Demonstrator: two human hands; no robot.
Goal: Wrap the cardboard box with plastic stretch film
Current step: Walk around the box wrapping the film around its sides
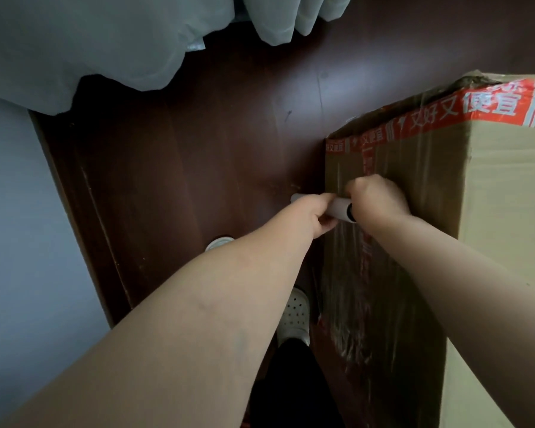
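A tall cardboard box (430,193) with red printed tape along its top edge stands on the right. Clear stretch film (352,319) clings in wrinkles to its left face. A white roll of stretch film (340,208) lies level against that face near the box's left corner. My left hand (315,216) grips the roll's left part, fingers curled round it. My right hand (377,200) holds the roll's right end, which shows a dark core opening, and lies against the box. Most of the roll is hidden by the two hands.
The box stands on a dark brown wooden floor (183,168). Pale curtains (105,41) hang at the top left, and a grey wall (19,227) runs down the left. My white perforated shoes (295,316) stand close to the box's lower left corner.
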